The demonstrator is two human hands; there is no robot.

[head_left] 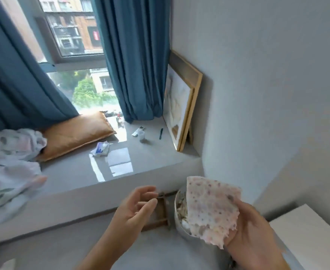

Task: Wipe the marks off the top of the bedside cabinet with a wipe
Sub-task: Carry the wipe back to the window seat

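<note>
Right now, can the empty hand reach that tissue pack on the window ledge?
Probably yes, with a lean forward. The left hand is open and holds nothing, and the bare ledge between it and the tissue pack has nothing in the way.

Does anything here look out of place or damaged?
Yes. The wipe in the right hand is ragged and torn along its lower edge. A picture frame stands propped on the window ledge against the wall, not hung.
</note>
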